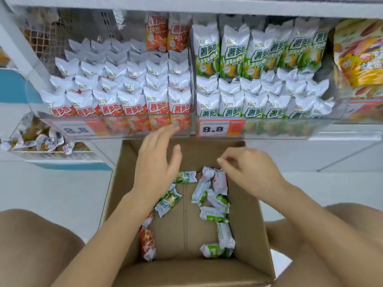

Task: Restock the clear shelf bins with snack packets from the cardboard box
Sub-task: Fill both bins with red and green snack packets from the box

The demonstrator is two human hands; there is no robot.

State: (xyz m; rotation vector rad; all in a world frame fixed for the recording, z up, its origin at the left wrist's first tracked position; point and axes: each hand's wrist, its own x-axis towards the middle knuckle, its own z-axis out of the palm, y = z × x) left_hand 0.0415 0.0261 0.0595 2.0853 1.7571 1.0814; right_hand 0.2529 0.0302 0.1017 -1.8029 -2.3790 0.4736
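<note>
At 6 o'clock, cardboard box (244,204) holds loose green snack packets (213,213) + red snack packets (147,243); left hand (157,166) spread, empty; right hand (248,172) loosely curled, grasping nothing; pkts likely light, crinkly, slippery; pinch mid-body; clear bins (116,125) at 12.

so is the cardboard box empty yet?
Not empty. The cardboard box is open, and loose green packets and a few red packets lie scattered on its floor, much of it bare.
</note>
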